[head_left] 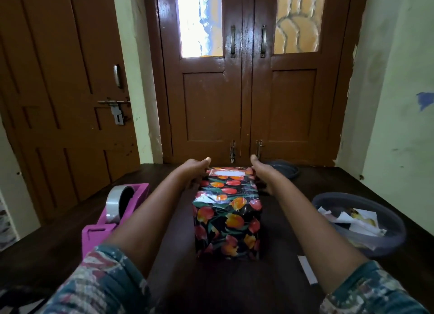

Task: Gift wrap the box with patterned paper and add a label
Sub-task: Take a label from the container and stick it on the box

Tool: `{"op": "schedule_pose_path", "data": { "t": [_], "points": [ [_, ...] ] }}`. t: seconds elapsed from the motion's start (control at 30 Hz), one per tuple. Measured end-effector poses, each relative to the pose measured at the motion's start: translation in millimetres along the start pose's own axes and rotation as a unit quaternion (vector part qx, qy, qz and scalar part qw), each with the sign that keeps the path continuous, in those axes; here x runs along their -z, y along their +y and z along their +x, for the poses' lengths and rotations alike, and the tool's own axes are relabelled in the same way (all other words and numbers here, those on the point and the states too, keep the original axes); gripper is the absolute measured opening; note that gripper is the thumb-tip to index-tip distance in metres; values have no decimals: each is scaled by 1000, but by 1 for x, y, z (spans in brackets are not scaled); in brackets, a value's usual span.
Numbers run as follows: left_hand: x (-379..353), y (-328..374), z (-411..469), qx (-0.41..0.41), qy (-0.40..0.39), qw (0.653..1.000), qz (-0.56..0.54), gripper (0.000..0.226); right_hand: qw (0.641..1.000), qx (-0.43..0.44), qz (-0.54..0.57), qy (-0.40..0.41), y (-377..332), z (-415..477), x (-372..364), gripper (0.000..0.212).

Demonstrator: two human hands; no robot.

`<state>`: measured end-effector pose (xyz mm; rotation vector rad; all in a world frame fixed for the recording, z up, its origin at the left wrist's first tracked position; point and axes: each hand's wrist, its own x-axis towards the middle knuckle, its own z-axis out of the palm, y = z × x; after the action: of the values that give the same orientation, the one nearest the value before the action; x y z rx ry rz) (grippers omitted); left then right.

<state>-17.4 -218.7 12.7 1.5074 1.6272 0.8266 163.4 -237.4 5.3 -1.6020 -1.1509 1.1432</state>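
Table [178,283] front edge is out of view; near part between the forearms is bare dark wood. White paper strip [306,268] lies loose just inside the right forearm. Box [226,217] sits mid-table, fully covered in tulip-pattern paper, with shiny tape on top, so wrapping looks done. Pink tape dispenser [112,215] is near on the left, and a grey bowl [397,222] of paper scraps [352,219] is near on the right, both apart from the box. That leaves a lane either side for the arms.

Left hand [196,170] and right hand [261,175] flank the box's far end, spread, thumbs up, gripping nothing. Left fingers touch the side; right contact unclear. Label [226,173] already sits on the far top edge, probably only needing pressing down. Second grey dish [285,169] is just behind the right hand. Table ends at the brown doors [244,102], with little room to push forward.
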Motion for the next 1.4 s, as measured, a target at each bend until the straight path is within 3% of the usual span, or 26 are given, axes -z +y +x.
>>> {"op": "schedule_pose_path", "data": {
  "t": [0.07, 0.1, 0.33, 0.57, 0.73, 0.83, 0.9, 1.0, 1.13, 1.3, 1.4],
  "points": [
    [4, -2, -5, -8, -36, 999, 30, 59, 998, 13, -56, -40, 0, -4, 5, 74],
    [3, -4, -7, -14, -39, 999, 34, 63, 996, 24, -77, -41, 0, -6, 5, 75],
    [-2, -13, -14, -15, -31, 997, -67, 64, 997, 62, -38, -29, 9, -13, 0, 42],
    [-4, -9, -21, -36, -10, 998, -48, 57, 999, 45, -3, -15, 8, -17, -4, 36],
    [-6, -3, -38, -29, -18, 997, -64, 44, 995, 17, 95, -7, 14, -27, -5, 30],
    [-4, -6, -47, -19, -24, 996, -88, 35, 979, 29, 197, -42, 27, -43, 1, 25],
    [1, -8, -50, -17, -15, 994, -103, 40, 973, 46, 217, -58, 36, -46, 10, 31],
    [5, -11, -55, -32, 4, 997, -63, 49, 983, 82, 146, -73, 47, -49, 16, 48],
    [3, -19, -76, -37, -46, 998, 28, 53, 989, 93, 85, -73, 65, -48, 15, 82],
    [0, -26, -86, -23, -14, 999, -24, 55, 990, 100, 77, -60, 62, -52, 2, 83],
    [-6, -25, -85, -24, 35, 998, -50, 54, 989, 119, 71, -40, 53, -54, -7, 70]
  ]
}}
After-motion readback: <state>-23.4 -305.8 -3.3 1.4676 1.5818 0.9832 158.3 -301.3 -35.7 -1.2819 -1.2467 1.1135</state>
